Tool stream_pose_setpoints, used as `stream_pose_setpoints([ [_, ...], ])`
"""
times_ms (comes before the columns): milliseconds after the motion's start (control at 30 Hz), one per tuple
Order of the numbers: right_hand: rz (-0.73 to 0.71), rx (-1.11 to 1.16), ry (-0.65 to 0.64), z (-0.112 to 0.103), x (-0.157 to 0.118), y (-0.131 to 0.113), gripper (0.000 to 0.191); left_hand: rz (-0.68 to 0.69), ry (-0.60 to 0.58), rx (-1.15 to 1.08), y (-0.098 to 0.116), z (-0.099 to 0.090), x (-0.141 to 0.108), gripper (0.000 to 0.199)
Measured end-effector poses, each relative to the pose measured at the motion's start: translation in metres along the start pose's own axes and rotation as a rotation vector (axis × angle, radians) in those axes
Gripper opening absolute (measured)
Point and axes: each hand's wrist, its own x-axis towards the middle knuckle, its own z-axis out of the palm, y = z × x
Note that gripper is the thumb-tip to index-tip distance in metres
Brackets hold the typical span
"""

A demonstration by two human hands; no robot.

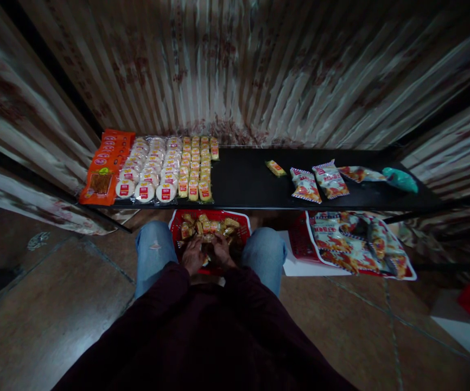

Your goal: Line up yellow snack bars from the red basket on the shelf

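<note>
Both my hands are down in a red basket (246,220) between my knees, among small yellow wrapped snacks (204,224). My left hand (193,255) is at the basket's left half and my right hand (221,251) at its right half. Their fingers meet around the snacks near the middle; dim light hides what each one grips. Above the basket, a black shelf (243,179) carries rows of the same yellow snacks (195,171), beside rows of round white packaged crackers (147,171). One yellow snack packet (275,168) lies alone farther right.
An orange packet (107,165) lies at the shelf's left end. Chip-like bags (330,180) and a green packet (400,180) are toward its right. Another red basket (302,244) full of bags (353,244) stands on the right. Pleated curtain (227,70) hangs behind.
</note>
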Motion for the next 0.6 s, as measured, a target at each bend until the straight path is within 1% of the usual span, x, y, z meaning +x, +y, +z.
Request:
stream_pose_setpoints([
  [67,0.047,0.028,0.057,0.002,0.002,0.001,0.046,-0.071,0.033,-0.024,-0.003,0.003,0.002,0.057],
  [133,0.087,0.062,0.073,0.003,0.002,0.002,0.047,-0.117,0.054,-0.061,-0.004,0.004,0.004,0.058],
  [233,0.110,0.096,0.065,0.004,0.002,0.000,0.049,-0.162,0.063,-0.131,-0.003,0.001,0.006,0.055],
  [367,0.116,0.120,0.010,0.002,0.002,-0.005,0.051,-0.242,0.088,-0.238,0.003,-0.005,0.007,0.046],
  [500,0.161,0.219,0.043,0.002,-0.001,-0.009,0.048,-0.293,0.163,-0.365,0.005,-0.007,0.008,0.038],
  [600,0.208,0.286,0.059,0.003,-0.003,-0.013,0.046,-0.305,0.197,-0.413,0.003,-0.007,0.009,0.039],
])
